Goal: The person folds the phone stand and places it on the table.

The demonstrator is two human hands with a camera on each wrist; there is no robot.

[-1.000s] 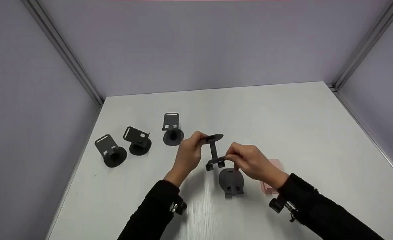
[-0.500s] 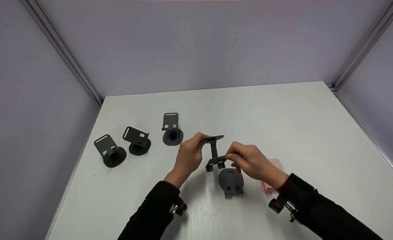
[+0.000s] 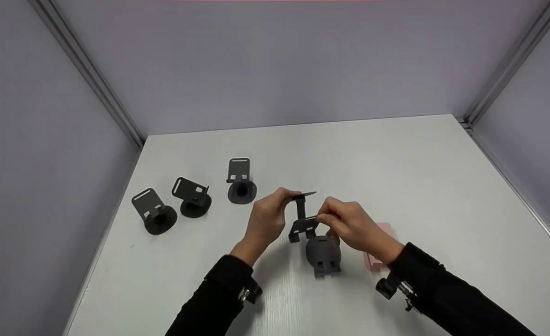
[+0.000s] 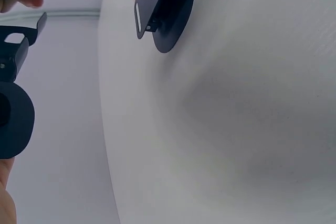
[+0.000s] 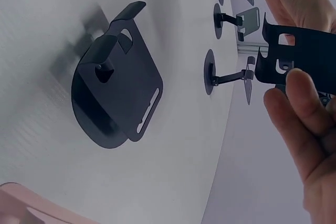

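While the left hand (image 3: 266, 221) pinches the black stand (image 3: 301, 215) by its round base at frame centre, the right hand (image 3: 351, 227) grips its bracket end; another stand (image 3: 323, 254) lies just below on the surface (image 3: 396, 163).

Three stands (image 3: 195, 201) crowded the bench's (image 3: 396, 163) left; a folded stand (image 3: 323, 254) and pink card (image 3: 381, 247) lay under the hands (image 3: 312, 224); the far side lay open.

Five black phone stands: three upright (image 3: 241, 183) (image 3: 191, 196) (image 3: 154, 212), one folded flat (image 3: 323, 254), one held (image 3: 302, 217); one pink piece (image 3: 381, 247).
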